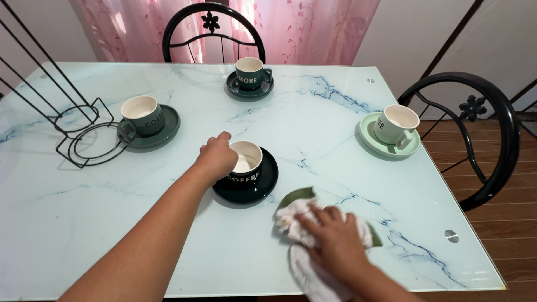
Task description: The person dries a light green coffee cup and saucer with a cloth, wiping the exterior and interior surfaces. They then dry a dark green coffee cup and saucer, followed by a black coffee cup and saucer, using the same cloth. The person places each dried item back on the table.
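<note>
My left hand (215,158) grips the left side of a dark green cup (246,165) with a white inside. The cup stands on a dark green saucer (267,182) near the middle of the table. My right hand (335,241) presses flat on a crumpled white and green cloth (299,267), close to the table's near edge and just right of the saucer.
The glass table top (313,112) has a white marble pattern. Three more cups on saucers stand on it: dark green at far centre (250,74), dark green at left (142,116), pale green at right (396,125). A black wire rack (84,134) stands far left. Two black metal chairs (481,112) flank the table.
</note>
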